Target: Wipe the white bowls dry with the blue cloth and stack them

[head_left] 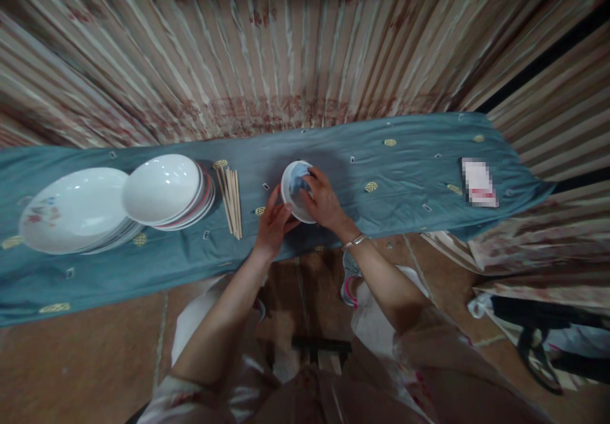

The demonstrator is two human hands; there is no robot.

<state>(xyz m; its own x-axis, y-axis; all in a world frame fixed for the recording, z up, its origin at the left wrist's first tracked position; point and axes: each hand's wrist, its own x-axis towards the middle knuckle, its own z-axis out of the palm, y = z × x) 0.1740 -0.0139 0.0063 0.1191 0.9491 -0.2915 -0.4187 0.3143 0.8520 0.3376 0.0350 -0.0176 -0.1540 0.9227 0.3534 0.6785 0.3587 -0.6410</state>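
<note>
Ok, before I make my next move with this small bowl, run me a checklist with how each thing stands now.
1. Left hand steadying the small bowl: ok, fingers and thumb at its side.
2. Right hand on the blue cloth-like item: ok, fingers reach into the bowl there.
3. Small bowl's base resting on the table: cannot tell, hidden from this angle.
4. Chopsticks apart from the small bowl: ok, lying left of it.
5. Bowl stack not touching the plate stack: cannot tell, they overlap in this view.
6. Tablecloth smooth: not ok, wrinkled toward the right end.
</note>
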